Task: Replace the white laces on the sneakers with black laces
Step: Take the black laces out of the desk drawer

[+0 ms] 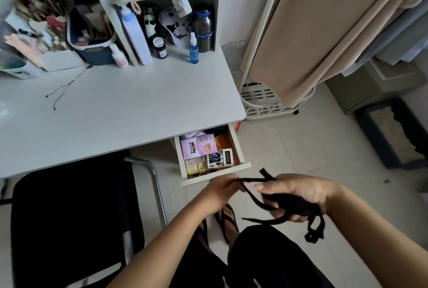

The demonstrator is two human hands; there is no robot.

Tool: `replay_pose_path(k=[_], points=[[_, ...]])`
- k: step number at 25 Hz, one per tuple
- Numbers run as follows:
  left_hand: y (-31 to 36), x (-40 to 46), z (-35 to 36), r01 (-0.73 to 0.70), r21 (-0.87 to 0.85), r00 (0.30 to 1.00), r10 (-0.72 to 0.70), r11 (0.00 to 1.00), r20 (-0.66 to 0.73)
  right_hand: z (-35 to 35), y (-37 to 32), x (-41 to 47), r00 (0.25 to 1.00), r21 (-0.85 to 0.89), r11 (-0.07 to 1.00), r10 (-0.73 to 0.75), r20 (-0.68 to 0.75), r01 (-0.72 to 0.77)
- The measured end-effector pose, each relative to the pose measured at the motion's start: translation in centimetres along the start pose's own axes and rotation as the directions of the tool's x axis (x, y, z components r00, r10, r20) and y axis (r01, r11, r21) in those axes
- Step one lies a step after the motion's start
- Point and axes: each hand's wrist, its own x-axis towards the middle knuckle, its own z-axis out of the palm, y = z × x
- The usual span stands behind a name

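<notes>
Black laces (290,204) are hanging in the air in front of the person, above the tiled floor (301,144), and both hands are holding them. The right hand (303,195) is gripping the bunched part of the laces, with its fingers curled around the bundle, and loose ends are hanging down under this hand. One strand is running from the bundle across to the left hand (222,189), which is pinching it between the fingertips. Another short end is sticking up just behind the right hand.

Just behind the hands, a drawer (240,168) of the white desk (120,111) is standing pulled out, and small boxes and packets are lying inside it. A black chair (69,218) is standing at the left, partly under the desk. On the desk, near the shelf, a blue spray bottle (193,49) and a metal flask (203,28) are standing upright. The person's feet in black sandals (228,220) are showing on the floor under the hands.
</notes>
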Motion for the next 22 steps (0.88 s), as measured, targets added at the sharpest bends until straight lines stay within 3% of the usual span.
replay_pose_path(k=[1,2,4,6,8,9,12,15,17,19,21,22], points=[[0.2,-0.7,-0.5,0.067,-0.232,0.996,-0.077,0.970,-0.035,-0.6,0.4,-0.1,0.981,-0.002,1.000,-0.018,-0.191,0.018],[0.5,-1.3,-0.7,0.098,-0.509,0.990,-0.134,0.855,-0.033,-1.1,1.0,0.3,0.922,0.076,0.992,-0.065,-0.382,0.101],[1.4,-1.8,0.2,0.084,-0.907,0.987,-0.162,0.413,0.017,-1.2,2.6,2.6,0.798,0.346,0.848,-0.138,-0.587,0.401],[2.3,-1.4,2.3,0.037,-0.998,0.961,-0.274,0.059,0.020,0.5,3.8,5.9,0.843,0.619,0.607,-0.174,-0.508,0.498],[3.2,-0.5,4.0,-0.032,-0.996,0.923,-0.386,-0.089,0.005,2.4,4.6,8.5,0.913,0.754,0.515,-0.225,-0.341,0.409],[3.3,-0.1,4.6,-0.051,-0.997,0.904,-0.426,-0.054,-0.023,3.2,4.6,9.3,0.929,0.776,0.513,-0.239,-0.283,0.369],[2.7,0.5,4.4,0.081,-0.911,0.867,-0.478,0.405,-0.136,4.0,4.7,10.2,0.950,0.699,0.643,-0.227,-0.214,0.311],[2.6,1.2,1.5,0.316,-0.655,0.926,-0.373,0.686,0.056,3.4,5.3,10.2,0.949,0.595,0.739,-0.259,-0.179,0.315],[2.4,2.0,-1.0,0.310,-0.582,0.943,-0.320,0.752,0.089,2.9,5.1,9.9,0.958,0.546,0.787,-0.247,-0.148,0.288],[1.6,2.7,-3.1,0.247,-0.634,0.935,-0.353,0.733,-0.044,1.8,4.7,9.4,0.960,0.537,0.796,-0.209,-0.187,0.278],[-0.3,3.2,-3.9,0.290,-0.657,0.876,-0.469,0.696,-0.110,0.2,4.4,9.1,0.928,0.554,0.759,-0.176,-0.330,0.341],[-1.4,3.2,-3.4,0.375,-0.626,0.847,-0.527,0.684,-0.069,-0.4,4.2,9.2,0.896,0.552,0.736,-0.169,-0.411,0.392]])
